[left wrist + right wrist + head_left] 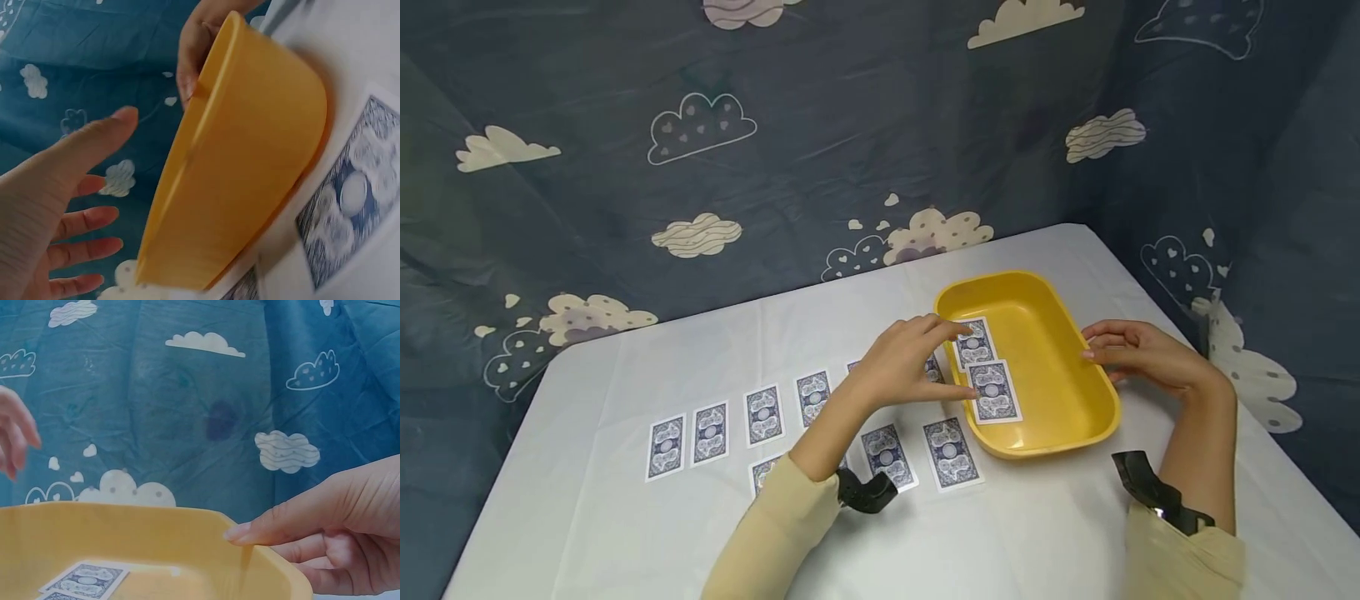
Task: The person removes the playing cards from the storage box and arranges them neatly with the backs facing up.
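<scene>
A yellow plastic tray [1048,358] stands on the white table at the right. Two playing cards lie inside along its left side, backs up; the nearer card [1003,404] overlaps the farther card [977,346]. My left hand [902,367] hovers over the tray's left rim, thumb and fingers apart. In the left wrist view that hand [56,206] holds nothing. My right hand [1150,358] grips the tray's right rim. The right wrist view shows its thumb [269,525] on top of the rim and the fingers curled outside it.
Several blue-backed cards lie face down in two rows left of the tray, among them a leftmost card [666,447] and one by the tray [951,452]. My left arm hides some of them. A dark cloud-patterned curtain [820,167] hangs behind the table [602,533].
</scene>
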{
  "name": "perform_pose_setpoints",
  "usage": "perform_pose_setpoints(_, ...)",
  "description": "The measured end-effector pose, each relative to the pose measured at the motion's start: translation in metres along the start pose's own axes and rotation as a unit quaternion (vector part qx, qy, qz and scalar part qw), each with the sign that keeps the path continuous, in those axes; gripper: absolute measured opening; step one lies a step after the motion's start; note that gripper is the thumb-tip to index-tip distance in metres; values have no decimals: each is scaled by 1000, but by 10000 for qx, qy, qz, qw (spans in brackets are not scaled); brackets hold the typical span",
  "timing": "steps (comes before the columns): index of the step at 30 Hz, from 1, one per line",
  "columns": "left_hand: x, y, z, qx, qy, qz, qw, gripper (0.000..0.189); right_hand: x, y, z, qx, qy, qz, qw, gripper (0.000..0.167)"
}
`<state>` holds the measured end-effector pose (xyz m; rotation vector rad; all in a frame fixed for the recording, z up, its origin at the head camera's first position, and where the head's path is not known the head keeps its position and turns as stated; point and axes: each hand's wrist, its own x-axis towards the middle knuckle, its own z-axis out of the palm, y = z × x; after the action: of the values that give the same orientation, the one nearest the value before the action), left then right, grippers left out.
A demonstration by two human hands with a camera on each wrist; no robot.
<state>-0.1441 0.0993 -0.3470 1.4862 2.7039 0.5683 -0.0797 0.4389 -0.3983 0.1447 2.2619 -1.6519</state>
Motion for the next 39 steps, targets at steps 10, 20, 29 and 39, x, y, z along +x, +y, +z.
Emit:
perform_pose_setpoints(10, 31, 32, 37, 902, -1476, -448, 9839, 85, 4, 0, 7, 158, -74, 43, 9998, 40)
perform_pose_setpoints(20, 49, 55, 68, 2354, -1877, -1296, 9448, 99, 4, -5, 6, 2, -69, -4, 10000, 42)
perform_pose_setpoints(29, 54, 62, 73, 2228, -1952, -1298, 9463, 95, 2, -2, -1, 134, -63, 11, 9999, 32)
perform_pose_setpoints(39, 53, 63, 74, 2223, -1949, -1103, 9489, 96, 3, 0, 0, 112, 2, 96, 9999, 40)
